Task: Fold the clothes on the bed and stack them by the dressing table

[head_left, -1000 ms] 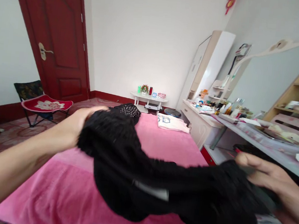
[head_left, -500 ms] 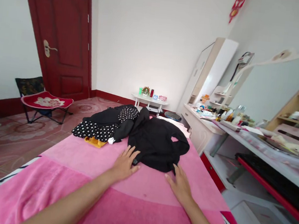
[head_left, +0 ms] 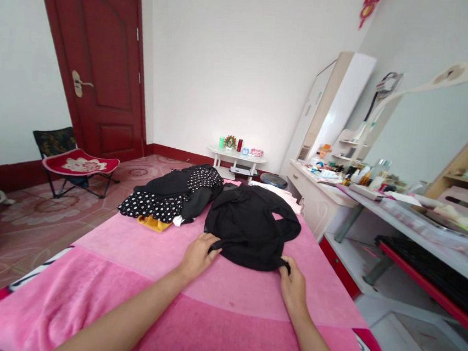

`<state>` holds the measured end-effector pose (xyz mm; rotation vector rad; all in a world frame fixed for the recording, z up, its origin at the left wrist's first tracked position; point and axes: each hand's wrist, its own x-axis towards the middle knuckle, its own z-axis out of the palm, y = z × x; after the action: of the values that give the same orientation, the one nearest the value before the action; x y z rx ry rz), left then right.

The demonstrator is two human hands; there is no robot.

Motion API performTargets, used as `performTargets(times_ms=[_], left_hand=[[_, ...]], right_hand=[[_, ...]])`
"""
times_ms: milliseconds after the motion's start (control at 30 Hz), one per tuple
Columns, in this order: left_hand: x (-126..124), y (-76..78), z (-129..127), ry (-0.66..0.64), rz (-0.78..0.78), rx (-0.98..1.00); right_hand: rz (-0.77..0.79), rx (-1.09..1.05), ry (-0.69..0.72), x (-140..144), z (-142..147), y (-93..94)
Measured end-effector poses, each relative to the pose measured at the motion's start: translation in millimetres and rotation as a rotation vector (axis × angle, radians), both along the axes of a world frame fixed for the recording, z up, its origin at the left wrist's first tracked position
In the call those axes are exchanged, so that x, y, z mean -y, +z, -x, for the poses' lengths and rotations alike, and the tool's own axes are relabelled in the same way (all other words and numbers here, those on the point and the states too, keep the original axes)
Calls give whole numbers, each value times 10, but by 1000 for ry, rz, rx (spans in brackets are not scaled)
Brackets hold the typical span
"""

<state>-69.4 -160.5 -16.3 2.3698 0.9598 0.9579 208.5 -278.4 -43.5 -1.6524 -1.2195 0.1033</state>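
Observation:
A black long-sleeved top lies spread on the pink blanket, its near edge toward me. My left hand is closed on the left corner of that edge, thumb on top. At the right corner, my right hand pinches the fabric between thumb and fingers. Left of the top is a heap of dark clothes, partly black with white polka dots. A yellow garment pokes out under the heap.
Pale folded cloth lies behind the black top. A cluttered dressing table and desk run along the right side. A low white table stands at the far wall, and a red folding stool sits on the left.
Both hands have gone from lying with fingers spread at the black top's near corners to gripping them. The view has shifted slightly.

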Motion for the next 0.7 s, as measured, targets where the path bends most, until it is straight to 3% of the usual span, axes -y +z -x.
performTargets(times_ms=[133, 300, 400, 500, 600, 700], left_hand=[[-34, 105, 98, 50, 198, 322], [-176, 440, 588, 133, 381, 587], [-223, 453, 910, 200, 504, 448], [-136, 276, 1126, 208, 613, 140], [94, 167, 1234, 170, 556, -74], [393, 300, 1275, 150, 447, -171]], right_hand=[[-250, -379, -158, 54, -140, -45], [-457, -534, -200, 141, -176, 29], [-500, -557, -191, 185, -62, 123], [-487, -520, -149, 206, 45, 195], [-507, -550, -152, 263, 56, 295], [-574, -591, -163, 460, -12, 470]])
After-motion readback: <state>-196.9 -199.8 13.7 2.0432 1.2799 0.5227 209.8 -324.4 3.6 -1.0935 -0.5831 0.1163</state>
